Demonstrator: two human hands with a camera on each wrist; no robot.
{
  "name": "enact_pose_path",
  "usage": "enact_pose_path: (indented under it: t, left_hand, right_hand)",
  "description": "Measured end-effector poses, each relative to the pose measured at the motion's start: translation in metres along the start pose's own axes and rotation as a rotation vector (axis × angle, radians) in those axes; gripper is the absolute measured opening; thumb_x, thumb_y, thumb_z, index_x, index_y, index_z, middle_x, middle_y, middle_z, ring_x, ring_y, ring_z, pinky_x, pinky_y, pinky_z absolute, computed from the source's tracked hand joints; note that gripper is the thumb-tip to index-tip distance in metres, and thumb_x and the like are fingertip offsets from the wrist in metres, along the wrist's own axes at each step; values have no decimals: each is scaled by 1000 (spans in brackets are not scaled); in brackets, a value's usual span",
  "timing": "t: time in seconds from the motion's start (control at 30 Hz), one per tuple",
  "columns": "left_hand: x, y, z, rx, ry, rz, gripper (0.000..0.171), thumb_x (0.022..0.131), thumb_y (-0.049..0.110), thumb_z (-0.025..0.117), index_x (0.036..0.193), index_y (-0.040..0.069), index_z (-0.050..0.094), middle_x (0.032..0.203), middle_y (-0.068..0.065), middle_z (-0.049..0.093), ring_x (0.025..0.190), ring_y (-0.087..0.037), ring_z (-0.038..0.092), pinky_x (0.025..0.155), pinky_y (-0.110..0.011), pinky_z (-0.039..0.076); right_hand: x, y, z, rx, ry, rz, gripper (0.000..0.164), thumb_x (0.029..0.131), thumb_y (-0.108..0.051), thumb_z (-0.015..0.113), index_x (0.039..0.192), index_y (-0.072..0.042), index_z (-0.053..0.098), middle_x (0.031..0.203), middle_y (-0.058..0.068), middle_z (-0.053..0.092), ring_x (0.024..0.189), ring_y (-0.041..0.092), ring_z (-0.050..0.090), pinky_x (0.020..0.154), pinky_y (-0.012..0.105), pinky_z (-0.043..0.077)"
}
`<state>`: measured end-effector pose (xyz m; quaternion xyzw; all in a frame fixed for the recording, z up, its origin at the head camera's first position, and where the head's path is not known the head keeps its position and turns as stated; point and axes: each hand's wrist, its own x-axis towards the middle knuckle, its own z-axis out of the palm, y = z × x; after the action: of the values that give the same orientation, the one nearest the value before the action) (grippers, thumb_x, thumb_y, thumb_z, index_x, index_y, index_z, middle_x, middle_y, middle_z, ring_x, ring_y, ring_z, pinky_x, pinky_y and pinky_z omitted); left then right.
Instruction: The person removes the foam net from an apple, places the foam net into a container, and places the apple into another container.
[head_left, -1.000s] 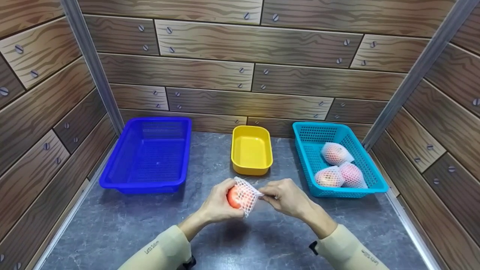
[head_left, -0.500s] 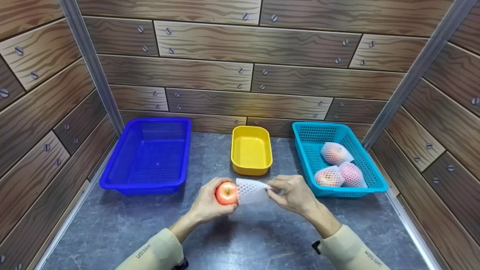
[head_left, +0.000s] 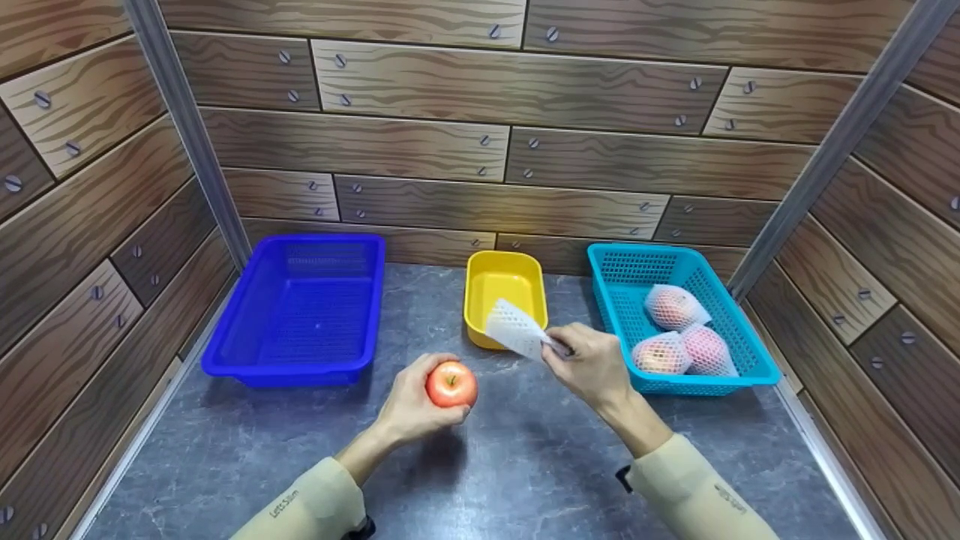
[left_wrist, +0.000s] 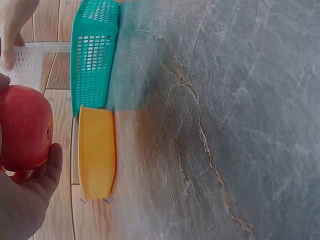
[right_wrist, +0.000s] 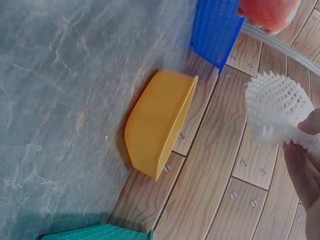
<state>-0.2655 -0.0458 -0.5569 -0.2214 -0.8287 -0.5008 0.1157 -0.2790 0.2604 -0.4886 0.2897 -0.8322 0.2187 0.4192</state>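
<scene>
My left hand (head_left: 420,405) grips a bare red apple (head_left: 452,384), its stem facing up, above the front middle of the table. In the left wrist view the fingers wrap under the apple (left_wrist: 25,127). My right hand (head_left: 589,364) pinches one end of a white foam net sleeve (head_left: 516,328). The sleeve's wide end points left and overlaps the front of the yellow bin (head_left: 504,291) in the head view. In the right wrist view the foam net sleeve (right_wrist: 277,105) hangs from thumb and fingertips, its mouth flared.
A teal basket (head_left: 607,300) at the right holds three netted fruits (head_left: 705,350). At the left stands a blue basket (head_left: 292,367) with nothing in it. Wood-patterned walls (head_left: 420,150) enclose the grey marbled table (head_left: 525,465) at the back and sides.
The foam net sleeve has come off the apple. My right hand has carried it up and right, toward the yellow bin, while my left hand moved slightly left with the apple.
</scene>
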Motion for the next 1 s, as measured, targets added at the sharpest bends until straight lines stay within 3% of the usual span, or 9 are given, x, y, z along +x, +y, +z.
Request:
enact_pose_path:
  t: [0.2, 0.47, 0.77, 1.0]
  left_hand:
    - [0, 0, 0, -7, -4, -1, 64, 70, 21, 98, 130, 15, 76, 113, 0, 76, 102, -16, 73, 92, -31, 61]
    - [1, 3, 1, -10, -21, 17, 65, 70, 22, 97, 131, 16, 75, 115, -1, 75, 102, -15, 71, 92, -31, 60]
    - [5, 10, 4, -28, -48, 25, 69, 69, 21, 97, 134, 19, 74, 118, 2, 75, 104, -12, 72, 94, -30, 61]
    - [5, 14, 9, -29, -64, 43, 70, 69, 22, 97, 135, 20, 74, 117, 2, 76, 103, -12, 72, 94, -29, 61]
  right_hand:
    - [11, 12, 19, -139, -42, -22, 17, 81, -8, 94, 93, -4, 83, 82, 11, 81, 66, 23, 77, 61, 34, 66]
    - [28, 34, 49, -285, -69, -59, 18, 80, -12, 94, 92, -5, 82, 78, 11, 77, 63, 27, 74, 61, 38, 66]
    - [59, 54, 89, -358, -297, 121, 19, 92, -17, 90, 101, -2, 83, 90, 16, 81, 74, 35, 80, 70, 47, 70]
    - [70, 67, 120, -462, -355, 158, 13, 91, -9, 79, 97, 2, 80, 86, 19, 79, 68, 42, 78, 62, 54, 66]
